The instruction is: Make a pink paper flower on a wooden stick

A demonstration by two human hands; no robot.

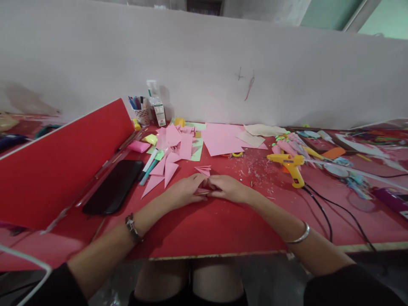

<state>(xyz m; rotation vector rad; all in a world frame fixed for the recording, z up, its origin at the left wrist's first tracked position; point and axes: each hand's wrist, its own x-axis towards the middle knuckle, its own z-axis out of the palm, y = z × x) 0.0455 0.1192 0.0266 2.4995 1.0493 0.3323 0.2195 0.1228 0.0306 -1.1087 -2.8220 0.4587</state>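
Observation:
Both my hands meet over the red table (191, 229), near its middle. My left hand (186, 190) and my right hand (228, 188) are closed on a small piece of pink paper (201, 192), with most of it hidden by the fingers. Just beyond the fingertips lies a folded pink paper piece (204, 169) with pointed ends. Behind my left hand is a heap of cut and folded pink paper (174, 136). Flat at the back rests a large pink sheet (219, 138).
A yellow glue gun (291, 165) with black cables lies to the right, by scraps and pink cone shapes (287, 146). To the left are a black phone (113, 187), markers (149, 165) and an upright red board (63, 161). A pen cup (142, 114) and a bottle (157, 108) stand behind.

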